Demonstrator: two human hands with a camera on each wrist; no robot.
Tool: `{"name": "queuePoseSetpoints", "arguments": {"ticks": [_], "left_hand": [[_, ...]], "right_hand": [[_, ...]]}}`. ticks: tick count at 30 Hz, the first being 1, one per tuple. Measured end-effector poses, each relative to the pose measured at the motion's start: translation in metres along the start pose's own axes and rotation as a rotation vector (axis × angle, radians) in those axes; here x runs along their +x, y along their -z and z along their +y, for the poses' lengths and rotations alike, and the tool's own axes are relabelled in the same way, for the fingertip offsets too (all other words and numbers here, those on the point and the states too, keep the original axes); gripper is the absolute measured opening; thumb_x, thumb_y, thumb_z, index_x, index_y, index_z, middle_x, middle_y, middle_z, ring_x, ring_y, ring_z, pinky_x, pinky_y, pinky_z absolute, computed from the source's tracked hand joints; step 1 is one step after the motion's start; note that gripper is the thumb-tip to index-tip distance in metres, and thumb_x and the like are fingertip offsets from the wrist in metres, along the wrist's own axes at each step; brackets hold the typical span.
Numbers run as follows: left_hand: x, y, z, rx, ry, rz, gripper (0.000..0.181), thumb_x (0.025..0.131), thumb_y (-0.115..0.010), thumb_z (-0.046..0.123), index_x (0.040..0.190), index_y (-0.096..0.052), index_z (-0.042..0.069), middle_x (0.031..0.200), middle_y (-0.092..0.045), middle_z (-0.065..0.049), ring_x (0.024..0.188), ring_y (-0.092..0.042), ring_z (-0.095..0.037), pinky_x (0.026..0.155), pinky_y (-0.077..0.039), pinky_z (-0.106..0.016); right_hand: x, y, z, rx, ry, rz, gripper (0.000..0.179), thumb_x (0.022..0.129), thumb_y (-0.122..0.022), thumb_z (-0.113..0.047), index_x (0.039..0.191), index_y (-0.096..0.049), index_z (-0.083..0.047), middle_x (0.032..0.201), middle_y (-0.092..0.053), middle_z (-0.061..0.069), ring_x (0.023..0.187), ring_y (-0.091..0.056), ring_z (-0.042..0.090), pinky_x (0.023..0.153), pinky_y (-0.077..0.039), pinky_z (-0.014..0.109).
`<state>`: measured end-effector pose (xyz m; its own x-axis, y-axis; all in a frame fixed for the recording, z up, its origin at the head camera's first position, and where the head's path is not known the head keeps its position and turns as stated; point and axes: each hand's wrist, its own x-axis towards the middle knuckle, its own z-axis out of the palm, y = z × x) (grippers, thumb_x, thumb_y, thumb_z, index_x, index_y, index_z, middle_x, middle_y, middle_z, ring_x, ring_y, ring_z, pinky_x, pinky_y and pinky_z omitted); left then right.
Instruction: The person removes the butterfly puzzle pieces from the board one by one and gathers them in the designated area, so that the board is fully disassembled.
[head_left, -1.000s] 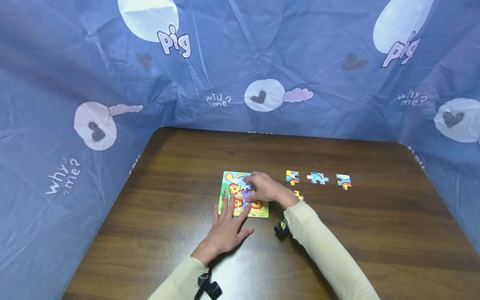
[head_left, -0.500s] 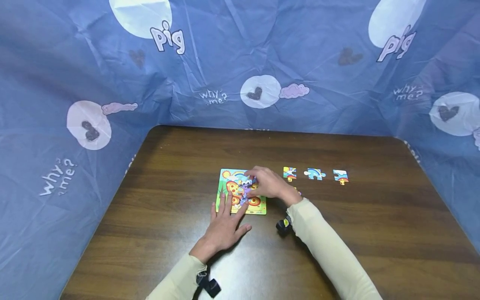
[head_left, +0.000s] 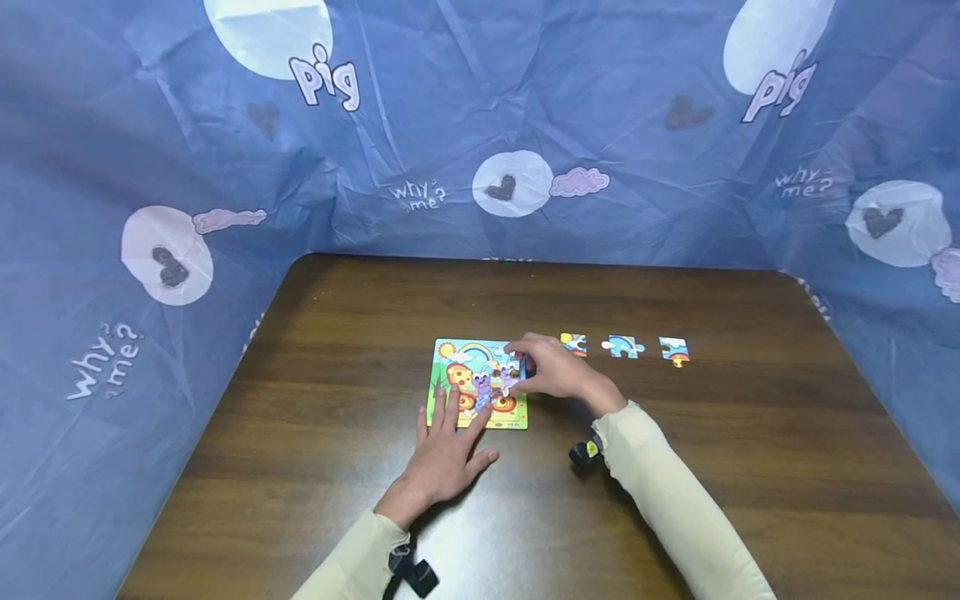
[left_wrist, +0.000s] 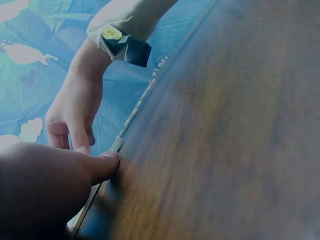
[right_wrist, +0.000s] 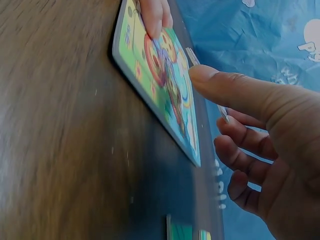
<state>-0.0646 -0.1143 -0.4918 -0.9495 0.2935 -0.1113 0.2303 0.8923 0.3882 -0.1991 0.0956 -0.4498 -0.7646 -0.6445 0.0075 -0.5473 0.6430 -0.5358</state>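
A square puzzle board [head_left: 442, 373] with a bright butterfly picture lies on the wooden table. My left hand [head_left: 442, 458] rests on its lower left part with fingers spread straight. Over the board's right side, my right hand [head_left: 555, 367] pinches a puzzle piece [head_left: 510, 377] showing a purple face. From the right wrist view, that piece [right_wrist: 223, 114] appears nearly edge-on between thumb and fingers, raised off the board [right_wrist: 160, 107]. Much of its picture is hidden by the thumb. In the left wrist view, the left thumb [left_wrist: 105, 165] reaches past the board's edge.
To the right of the board lie loose puzzle pieces: one [head_left: 575, 344] partly behind the right hand, a rainbow one [head_left: 623, 347] and another [head_left: 674, 350] farther right. A blue printed cloth [head_left: 420, 125] hangs around the table [head_left: 300, 467].
My right hand has lifted the purple-faced puzzle piece from the middle of the board and shifted right with it. The left hand keeps its place on the board. The head view has drifted slightly.
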Motion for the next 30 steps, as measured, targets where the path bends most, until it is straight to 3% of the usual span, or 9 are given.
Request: {"name": "queuePoseSetpoints", "arguments": {"ticks": [15,30], "left_hand": [[-0.001,-0.001,0.001,-0.023,-0.012,0.028,0.066,0.099,-0.051,0.053,0.157,-0.033,0.027,0.166,-0.006,-0.029,0.155,0.002,-0.048,0.12,-0.006,-0.072],[-0.001,-0.001,0.001,-0.024,-0.012,0.032,0.066,0.099,-0.051,0.052,0.157,-0.034,0.026,0.166,-0.007,-0.029,0.156,0.001,-0.048,0.12,-0.006,-0.072]], "right_hand": [[-0.037,0.027,0.027,0.027,-0.065,0.034,0.065,0.077,-0.087,-0.022,0.134,-0.062,-0.002,0.103,-0.066,0.007,0.088,-0.06,0.017,0.076,-0.051,0.031],[-0.073,0.048,0.06,0.01,-0.077,0.128,0.063,0.074,-0.089,-0.019,0.129,-0.065,-0.001,0.099,-0.069,0.007,0.085,-0.061,0.016,0.075,-0.05,0.029]]}}
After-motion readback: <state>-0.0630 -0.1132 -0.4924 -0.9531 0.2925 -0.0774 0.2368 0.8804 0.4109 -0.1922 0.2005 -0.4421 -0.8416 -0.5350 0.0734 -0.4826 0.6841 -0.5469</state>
